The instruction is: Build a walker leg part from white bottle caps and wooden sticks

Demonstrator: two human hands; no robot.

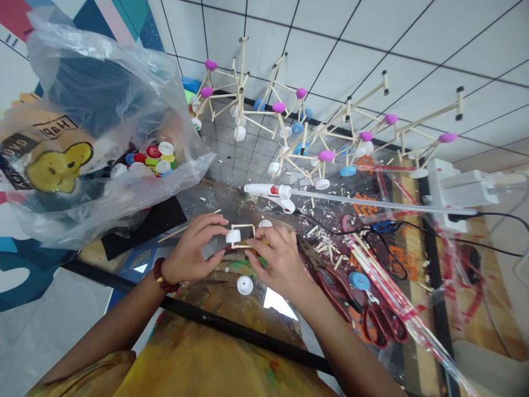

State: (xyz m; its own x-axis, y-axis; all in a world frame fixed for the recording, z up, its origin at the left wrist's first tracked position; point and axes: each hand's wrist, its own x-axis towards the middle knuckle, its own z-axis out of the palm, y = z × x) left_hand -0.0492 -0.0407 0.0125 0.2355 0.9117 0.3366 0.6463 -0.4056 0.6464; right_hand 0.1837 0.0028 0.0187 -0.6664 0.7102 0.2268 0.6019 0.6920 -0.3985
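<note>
A small frame of short wooden sticks (243, 225) lies on the glass table, with a white bottle cap (233, 237) at its left end. My right hand (285, 262) pinches the frame's right side between thumb and fingers. Just left of the cap is my left hand (192, 248), its fingers and thumb apart; contact with the cap cannot be made out. Another white cap (265, 223) shows partly behind my right fingers. Nearer my body, a loose white cap (244, 285) rests on the glass.
Beyond my hands lies a white glue gun (270, 191). Several stick figures with caps and pink ovals (279, 107) stand along the back wall. A plastic bag (165, 182) of caps is at left. Pliers (334, 289), scissors (378, 325), bundled sticks (384, 286) and cables lie right.
</note>
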